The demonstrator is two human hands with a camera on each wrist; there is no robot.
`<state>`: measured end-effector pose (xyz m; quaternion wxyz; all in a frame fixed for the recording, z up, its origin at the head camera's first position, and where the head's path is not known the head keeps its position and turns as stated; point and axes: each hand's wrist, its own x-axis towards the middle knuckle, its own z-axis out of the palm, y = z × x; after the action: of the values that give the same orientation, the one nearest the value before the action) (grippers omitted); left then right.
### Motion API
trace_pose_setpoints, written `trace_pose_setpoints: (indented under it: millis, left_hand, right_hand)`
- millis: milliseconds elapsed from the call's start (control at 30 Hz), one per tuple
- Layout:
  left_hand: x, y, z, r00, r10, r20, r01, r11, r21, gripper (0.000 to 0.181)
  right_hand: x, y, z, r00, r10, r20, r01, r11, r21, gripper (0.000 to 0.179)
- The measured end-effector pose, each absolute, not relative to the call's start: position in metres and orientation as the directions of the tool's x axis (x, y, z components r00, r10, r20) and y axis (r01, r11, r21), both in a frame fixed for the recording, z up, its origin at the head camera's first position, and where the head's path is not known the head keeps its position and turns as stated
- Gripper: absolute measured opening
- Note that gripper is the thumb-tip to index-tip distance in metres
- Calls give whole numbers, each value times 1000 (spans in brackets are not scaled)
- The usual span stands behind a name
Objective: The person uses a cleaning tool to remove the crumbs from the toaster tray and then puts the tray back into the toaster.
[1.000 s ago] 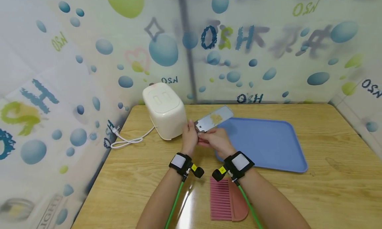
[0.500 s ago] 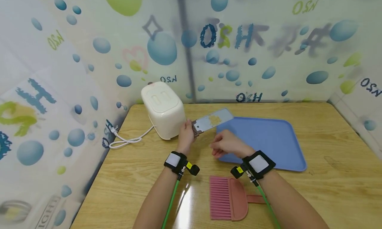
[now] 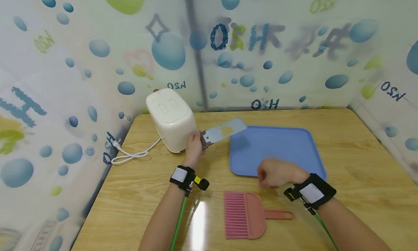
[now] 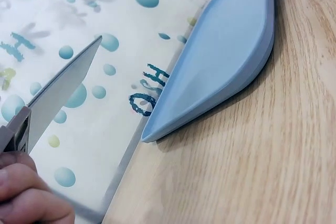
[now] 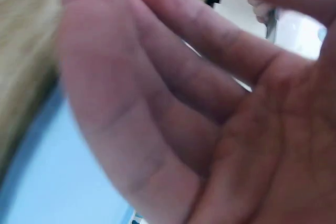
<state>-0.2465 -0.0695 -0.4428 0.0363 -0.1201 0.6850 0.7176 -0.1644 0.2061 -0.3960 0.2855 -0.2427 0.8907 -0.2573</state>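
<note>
My left hand (image 3: 194,147), beside the white toaster (image 3: 171,122), grips the brown handle end of a flat metal crumb tray (image 3: 239,124). Yellowish crumbs (image 3: 226,130) lie on the metal, whose far end points right towards the blue tray (image 3: 277,145). In the left wrist view, the same crumb tray (image 4: 63,85) appears almost edge-on above my curled fingers (image 4: 31,198). My right hand (image 3: 279,173) holds nothing and overlaps the blue tray's front edge; its fingers (image 5: 105,66) are loosely bent in the right wrist view. A pink brush (image 3: 254,214) lies below it.
The toaster's white cord (image 3: 130,156) lies looped on the wooden table (image 3: 137,203), with its plug (image 3: 115,144) by the left edge. A patterned wall covering (image 3: 241,62) stands directly behind the table.
My right hand has moved away from the crumb tray's handle, right and towards me, uncovering the brush's handle. My left hand keeps its hold on the crumb tray. The head view has shifted slightly.
</note>
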Motion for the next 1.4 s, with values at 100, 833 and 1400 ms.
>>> trace_pose_setpoints:
  millis: [100, 833, 1400]
  left_hand:
    - [-246, -71, -442, -969, -106, -225, -221, -52, 974, 52]
    - [-247, -70, -443, -970, -86, -228, -225, -42, 973, 55]
    - [-245, -73, -441, -973, -61, -225, -222, -46, 974, 50]
  right_hand:
    - [-153, 208, -400, -706, -543, -455, -267, 799, -539, 22]
    - [-110, 186, -413, -706, -416, -573, -327, 909, -258, 39]
    - [-134, 229, -406, -628, -647, -432, -224, 682, -696, 27]
